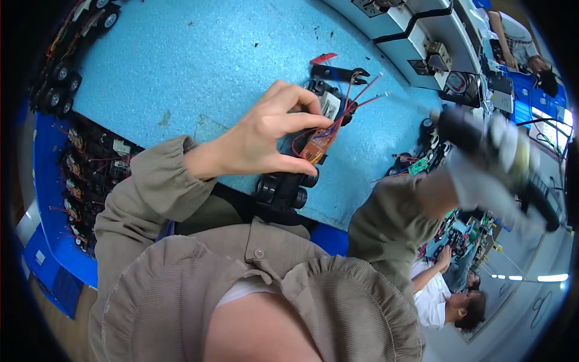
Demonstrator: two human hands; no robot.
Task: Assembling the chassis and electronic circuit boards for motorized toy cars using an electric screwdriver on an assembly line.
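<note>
My left hand (268,130) pinches a small orange-brown circuit board (316,146) between thumb and fingers. The board rests over a black toy car chassis (282,188) with wheels. Red and blue wires (351,102) rise from the board, with pale tips. My right hand (482,172), in a whitish glove and smeared by motion, grips a black electric screwdriver (459,128) off to the right. Its thin bit, also blurred, points left toward the wires. A black fork-ended plastic part (341,73) lies just beyond the chassis, beside a red piece (324,58).
More chassis line the far left edge (60,72) of the blue table (163,78). A blue bin (51,223) at left holds several chassis with boards. Right of centre lies a chassis with a green board (417,166). Grey equipment (398,36) stands behind. Other people sit at right.
</note>
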